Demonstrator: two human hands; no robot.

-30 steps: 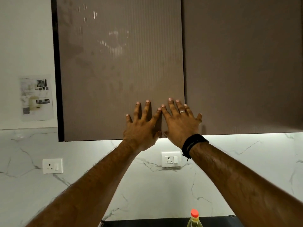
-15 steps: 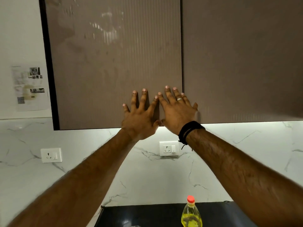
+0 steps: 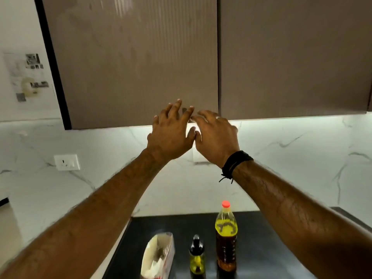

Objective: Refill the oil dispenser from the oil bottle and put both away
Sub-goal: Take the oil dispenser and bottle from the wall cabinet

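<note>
At the bottom centre of the frame I see the small dark-capped glass oil dispenser (image 3: 196, 257) standing just left of the tall red-capped plastic oil bottle (image 3: 226, 236) on the black bench (image 3: 261, 248), a clear plastic bag (image 3: 158, 256) to their left. Neither is put away; I can't tell whether refilling is done. Higher, mid-frame, my left hand (image 3: 171, 135) and right hand (image 3: 216, 135) are spread, holding nothing, before the closed brown ribbed cabinet door (image 3: 130, 63).

A home kitchen, brown wall cabinets (image 3: 141, 57) hanging over a lit white marble backsplash (image 3: 291, 158), wall socket (image 3: 66, 162) sitting in it, oil bottle (image 3: 226, 236) and oil dispenser (image 3: 196, 256) standing on a black tabletop (image 3: 261, 248).
</note>
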